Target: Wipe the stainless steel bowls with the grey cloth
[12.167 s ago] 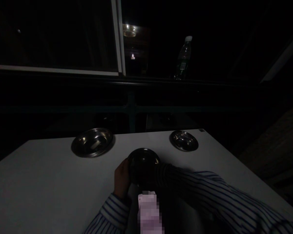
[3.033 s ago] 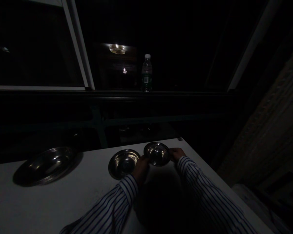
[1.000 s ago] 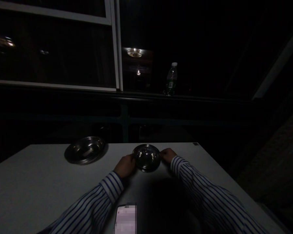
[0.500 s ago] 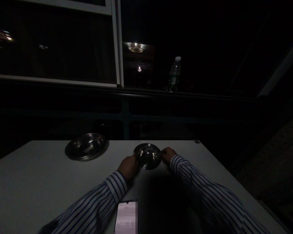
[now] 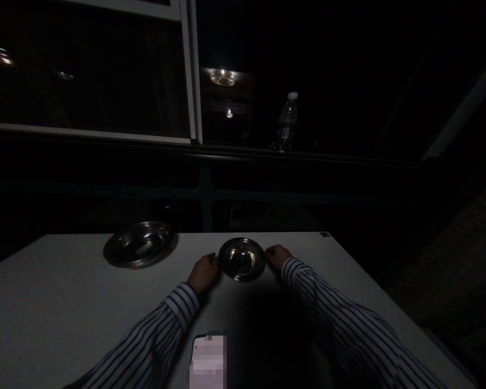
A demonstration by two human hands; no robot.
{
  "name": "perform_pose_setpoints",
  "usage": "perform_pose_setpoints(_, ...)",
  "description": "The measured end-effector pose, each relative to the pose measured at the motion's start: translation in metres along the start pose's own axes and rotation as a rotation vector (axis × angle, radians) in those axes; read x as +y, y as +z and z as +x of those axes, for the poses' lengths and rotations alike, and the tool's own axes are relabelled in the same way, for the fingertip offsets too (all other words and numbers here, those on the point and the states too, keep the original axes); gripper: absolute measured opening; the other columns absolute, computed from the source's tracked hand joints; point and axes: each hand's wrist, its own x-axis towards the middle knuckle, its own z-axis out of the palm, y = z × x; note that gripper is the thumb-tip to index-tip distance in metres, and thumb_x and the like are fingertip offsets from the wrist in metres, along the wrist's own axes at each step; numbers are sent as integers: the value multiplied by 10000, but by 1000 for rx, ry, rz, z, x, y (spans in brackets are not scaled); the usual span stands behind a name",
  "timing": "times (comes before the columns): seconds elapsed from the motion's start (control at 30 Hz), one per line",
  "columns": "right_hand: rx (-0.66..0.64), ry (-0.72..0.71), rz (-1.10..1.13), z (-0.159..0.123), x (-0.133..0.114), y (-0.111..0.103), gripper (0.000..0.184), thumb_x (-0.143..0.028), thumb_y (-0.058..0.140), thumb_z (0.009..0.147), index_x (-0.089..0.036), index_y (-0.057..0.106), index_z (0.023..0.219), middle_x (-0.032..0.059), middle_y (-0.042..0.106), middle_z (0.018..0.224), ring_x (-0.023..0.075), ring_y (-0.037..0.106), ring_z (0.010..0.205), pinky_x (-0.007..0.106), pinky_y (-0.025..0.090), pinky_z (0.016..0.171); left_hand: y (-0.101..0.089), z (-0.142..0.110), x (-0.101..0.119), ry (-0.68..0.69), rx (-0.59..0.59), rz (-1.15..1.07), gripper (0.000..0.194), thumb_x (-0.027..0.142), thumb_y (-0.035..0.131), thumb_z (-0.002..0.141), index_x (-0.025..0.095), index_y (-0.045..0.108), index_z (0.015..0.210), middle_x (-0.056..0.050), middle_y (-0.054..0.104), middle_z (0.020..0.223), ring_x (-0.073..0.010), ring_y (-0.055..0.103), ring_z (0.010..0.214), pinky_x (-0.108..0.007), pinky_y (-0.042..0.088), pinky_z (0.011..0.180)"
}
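Observation:
A small steel bowl [image 5: 242, 259] rests on the white table [image 5: 65, 313], near its far edge. My left hand [image 5: 203, 272] lies at the bowl's left rim with curled fingers that touch it. My right hand [image 5: 277, 255] is curled against the right rim. Both arms wear blue-striped white sleeves. The light is very dim, so I cannot make out whether the bowl is a single one or a nested stack.
A larger steel plate [image 5: 139, 249] sits to the left on the table. A phone [image 5: 208, 361] with a lit screen lies near the front edge. A water bottle [image 5: 287, 121] stands on the dark ledge beyond, below window frames.
Three seconds ago two small bowls stood side by side; now only one shows between my hands. Over the last half second my left hand slid slightly back, and the bowl stayed put.

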Motion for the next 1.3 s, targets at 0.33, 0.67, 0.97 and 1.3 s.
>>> perform_pose_setpoints(0.33,-55,22,228,10,14,15,255,-356,518,877,-116,594,913,25,619,868,119,595,733,287,500,670,7,1,-6,51,-85,-373,429,301,376,741,54,691,896,-144,719,875,-253,639,874,-324,445,776)
perform_pose_setpoints(0.67,22,60,379,8,36,-12,198,-297,524,878,-111,589,850,4,600,795,96,572,672,251,491,619,19,6,22,10,-151,-643,273,307,487,664,118,669,737,-46,643,635,-169,557,625,-270,399,596)
perform_pose_setpoints(0.97,138,141,482,2,74,-42,186,-287,527,877,-111,588,878,3,599,796,90,568,653,236,486,592,56,29,55,-10,-273,-833,175,304,543,618,139,599,634,7,532,563,-96,450,519,-230,338,523)
perform_pose_setpoints(1.3,184,157,543,18,101,-32,194,-295,532,873,-110,593,866,8,606,812,97,575,676,246,490,612,79,47,64,-13,-282,-820,208,336,558,638,135,605,622,8,528,541,-92,448,501,-233,338,507)
